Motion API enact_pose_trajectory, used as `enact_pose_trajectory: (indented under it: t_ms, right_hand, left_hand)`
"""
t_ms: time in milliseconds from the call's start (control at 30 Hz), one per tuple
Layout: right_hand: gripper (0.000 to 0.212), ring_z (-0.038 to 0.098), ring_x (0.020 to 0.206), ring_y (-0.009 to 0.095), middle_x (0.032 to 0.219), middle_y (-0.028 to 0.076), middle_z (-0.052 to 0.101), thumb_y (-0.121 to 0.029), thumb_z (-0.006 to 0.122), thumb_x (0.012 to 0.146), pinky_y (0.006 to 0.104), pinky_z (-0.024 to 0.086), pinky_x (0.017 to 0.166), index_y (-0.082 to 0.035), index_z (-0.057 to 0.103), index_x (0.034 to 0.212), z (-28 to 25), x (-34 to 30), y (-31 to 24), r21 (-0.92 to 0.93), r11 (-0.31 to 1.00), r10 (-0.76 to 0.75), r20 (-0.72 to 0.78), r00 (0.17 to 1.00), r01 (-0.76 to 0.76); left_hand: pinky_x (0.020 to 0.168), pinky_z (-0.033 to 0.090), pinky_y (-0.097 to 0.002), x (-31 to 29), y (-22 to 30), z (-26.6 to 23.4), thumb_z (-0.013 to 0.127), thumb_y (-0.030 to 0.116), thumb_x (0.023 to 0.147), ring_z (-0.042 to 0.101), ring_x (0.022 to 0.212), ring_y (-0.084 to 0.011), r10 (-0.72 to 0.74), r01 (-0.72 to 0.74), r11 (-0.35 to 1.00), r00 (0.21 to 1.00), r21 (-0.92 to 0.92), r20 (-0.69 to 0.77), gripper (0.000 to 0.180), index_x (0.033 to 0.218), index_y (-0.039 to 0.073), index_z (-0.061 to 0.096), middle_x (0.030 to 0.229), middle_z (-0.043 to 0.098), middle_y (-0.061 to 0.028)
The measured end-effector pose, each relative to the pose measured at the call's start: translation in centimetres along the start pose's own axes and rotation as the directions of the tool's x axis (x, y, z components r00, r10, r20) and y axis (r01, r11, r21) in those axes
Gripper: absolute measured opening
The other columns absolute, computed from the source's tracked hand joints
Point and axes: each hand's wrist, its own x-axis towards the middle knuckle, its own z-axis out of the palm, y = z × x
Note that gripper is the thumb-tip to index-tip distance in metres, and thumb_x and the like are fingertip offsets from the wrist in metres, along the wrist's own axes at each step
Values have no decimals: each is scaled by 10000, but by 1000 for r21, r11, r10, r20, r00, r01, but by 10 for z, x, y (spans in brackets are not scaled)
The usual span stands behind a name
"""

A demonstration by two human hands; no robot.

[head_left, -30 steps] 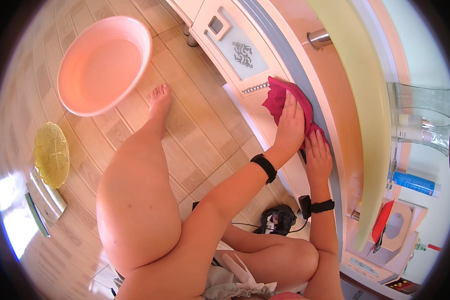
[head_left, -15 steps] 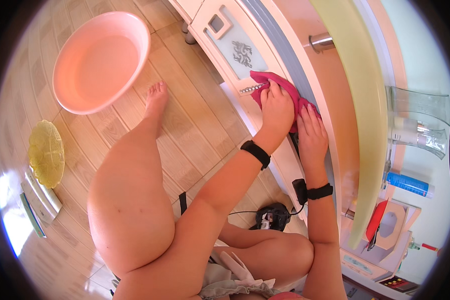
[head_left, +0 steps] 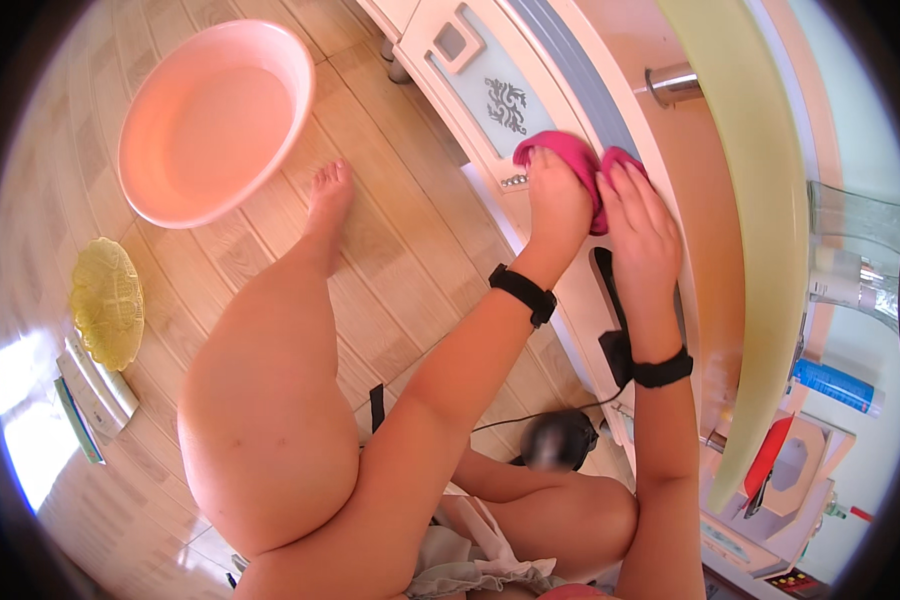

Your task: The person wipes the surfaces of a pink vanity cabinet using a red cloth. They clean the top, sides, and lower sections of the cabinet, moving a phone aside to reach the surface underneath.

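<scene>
A pink cloth [head_left: 570, 150] is bunched against the front of a cream cabinet [head_left: 470, 165], beside its grey ledge. My left hand [head_left: 558, 198] is closed round the cloth, fingers curled into it, near a beaded silver handle [head_left: 514, 181]. Just to the right, my right hand [head_left: 645, 232] has its fingers fairly straight and pressed over another fold of the same cloth, which shows past the fingertips. The thumb of that hand is hidden. Each wrist wears a black band.
A pink basin [head_left: 220, 120] stands on the wood-look floor beyond my bare foot. Left lies a yellow scalloped dish [head_left: 107, 303]. A pale green curved top [head_left: 760, 200] overhangs at right, with a blue can [head_left: 835, 386] beyond. A black bag [head_left: 560, 440] sits near my knee.
My left hand has shifted slightly right and bunched the cloth tighter. The cloth now covers part of the beaded handle. My right hand has slid up and right along the ledge.
</scene>
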Motion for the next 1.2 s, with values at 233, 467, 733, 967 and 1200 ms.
enact_pose_trajectory:
  t_ms: [233,467,733,967,1200]
  right_hand:
    - [44,567,892,164,816,15,574,-58,569,654,269,487,775,-86,581,686,46,51,-2,39,988,-147,-78,986,151]
    - [55,563,888,163,810,-1,555,-56,571,646,280,487,782,-97,590,677,61,72,-18,93,983,-159,-14,987,159]
    - [272,522,1126,228,1185,73,570,-28,540,772,341,447,905,-20,613,1034,-36,6,4,-81,997,-6,185,983,22]
    - [330,527,1116,275,1168,105,579,-7,531,782,359,426,946,-26,614,1101,-60,-52,15,-133,979,177,167,970,-156]
    - [337,559,1065,268,1134,105,595,0,525,789,367,446,921,-36,625,1109,-37,-67,8,-54,989,148,170,974,-140]
  left_hand:
    - [720,475,-430,11,-23,-3,542,147,830,603,852,-387,-256,328,918,920,-225,296,216,944,-24,606,915,630,-247]
    - [693,495,-404,27,-68,1,534,191,847,637,826,-335,-272,385,865,898,-321,345,208,900,18,637,874,659,-201]
    - [749,431,-471,0,22,-6,572,34,728,526,835,-418,-196,198,980,974,-9,114,248,923,-106,511,893,510,-280]
    - [1003,335,-486,-55,42,7,411,-4,832,393,1149,-496,41,-34,998,988,-47,147,291,1074,-155,470,1175,427,-346]
    - [981,356,-464,-64,27,-3,437,-42,808,419,1122,-464,99,-67,972,986,-227,136,300,1086,-156,440,1145,443,-308]
